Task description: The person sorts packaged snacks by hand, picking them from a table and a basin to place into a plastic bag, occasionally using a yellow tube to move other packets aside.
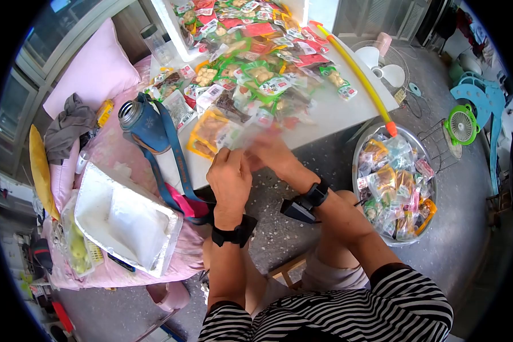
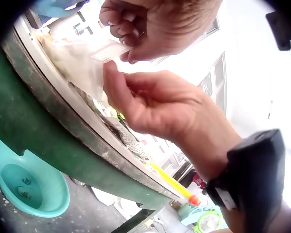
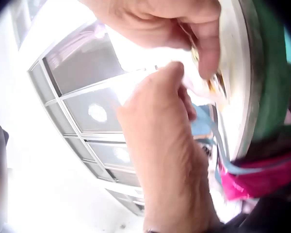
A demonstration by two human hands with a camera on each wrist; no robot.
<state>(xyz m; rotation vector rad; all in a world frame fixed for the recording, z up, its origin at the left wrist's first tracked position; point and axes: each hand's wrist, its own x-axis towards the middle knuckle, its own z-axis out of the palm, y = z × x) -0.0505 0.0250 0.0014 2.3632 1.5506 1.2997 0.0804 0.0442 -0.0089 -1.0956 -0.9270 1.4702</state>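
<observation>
In front of the body, at the near edge of the table, the left hand (image 1: 229, 175) and the right hand (image 1: 271, 153) work close together. Between them is a clear plastic bag (image 2: 85, 68), its upper edge pinched by the fingers of both hands. The right hand is blurred in the head view. Just beyond the left hand lies a yellow-edged packet (image 1: 206, 134). Farther back, a heap of sealed food packets (image 1: 256, 74) in green, red and clear wrapping covers much of the white tabletop (image 1: 319, 122).
A metal basin (image 1: 356, 171) full of packets stands on the floor at right. A yellow tube (image 1: 359, 74) lies along the table's right side. To the left are a blue bottle (image 1: 148, 122) with a strap and a white foam box (image 1: 125, 214) on a pink bed.
</observation>
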